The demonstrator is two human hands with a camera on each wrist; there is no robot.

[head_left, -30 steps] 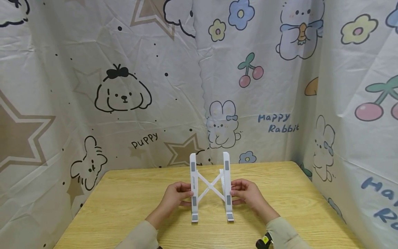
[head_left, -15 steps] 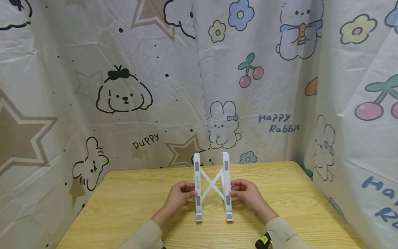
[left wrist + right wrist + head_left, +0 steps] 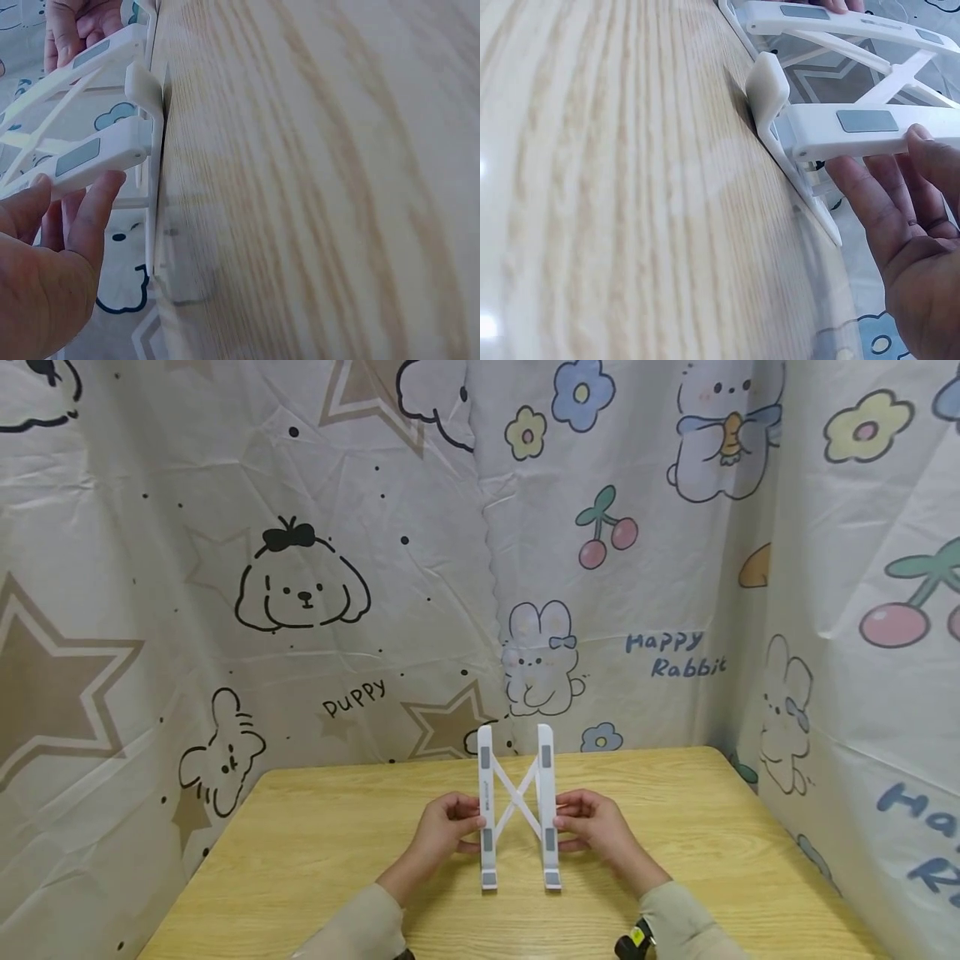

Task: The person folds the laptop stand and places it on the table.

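Note:
A white folding laptop stand [image 3: 517,795] with grey pads and an X-shaped brace stands on the wooden table, its two long arms tilted up. My left hand [image 3: 442,833] grips the left arm from outside. In the left wrist view the thumb of that left hand [image 3: 45,277] lies on the arm's upper face, fingers beneath. My right hand [image 3: 600,828] holds the right arm the same way; in the right wrist view, the right hand [image 3: 915,225] has its thumb on top and its fingers under the rail. The front lips of the stand [image 3: 769,86] point up near the tabletop.
The light wooden table [image 3: 337,827] extends around the stand. Behind and at both sides hangs a pale curtain [image 3: 420,610] printed with cartoon puppies, rabbits and flowers. A black object with a yellow patch [image 3: 635,939] is at the right sleeve.
My left hand has moved to the right with the left arm of the stand, so the two arms are closer together and the X brace is narrower. The right hand has stayed nearly still.

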